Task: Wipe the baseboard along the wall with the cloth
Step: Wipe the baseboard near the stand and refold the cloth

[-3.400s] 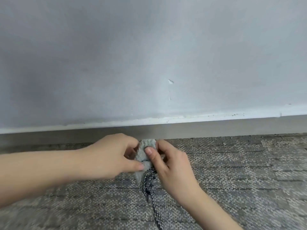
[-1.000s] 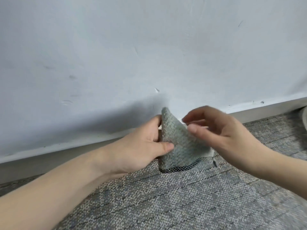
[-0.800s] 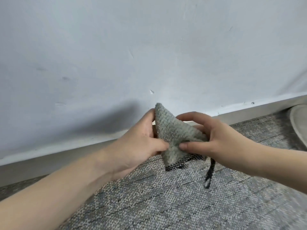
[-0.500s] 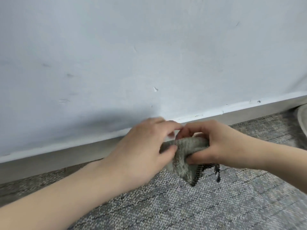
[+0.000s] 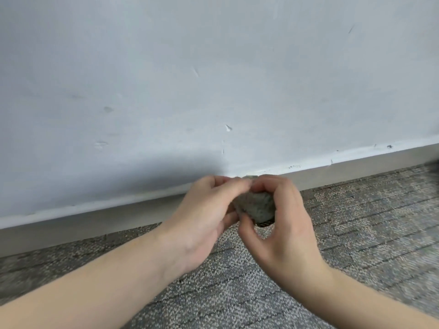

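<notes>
Pale grey-white wall (image 5: 213, 67) fills the upper two thirds of the view, scuffed and chipped in several spots; one small white chip (image 5: 228, 127) sits just above the hands. Along the wall's foot runs the baseboard (image 5: 78, 224), a plain grey strip with a white caulk line on its top edge. Its long axis runs left to right, climbing toward the right in this tilted view. Grey mottled carpet (image 5: 356, 233) covers the floor below it.

Both forearms come in from the bottom corners and meet at centre, just in front of the baseboard. The cloth (image 5: 255, 206) is a small grey-green woven wad, bunched tight between the two hands, with a dark trim edge showing at its lower end. In this bunched form it has no clear long axis; the visible lump tapers downward toward the carpet. Held above the carpet; whether it touches the baseboard behind cannot be told.

Left hand (image 5: 204, 214): fingers curled, fingertips pinching the cloth's upper left side. Right hand (image 5: 282, 224): fingers arched over the top of the cloth, thumb curled underneath, closed round it. The fingertips of the two hands touch or nearly touch at the top of the wad; motion blur there.

Dark shadow on the wall left of the hands.
</notes>
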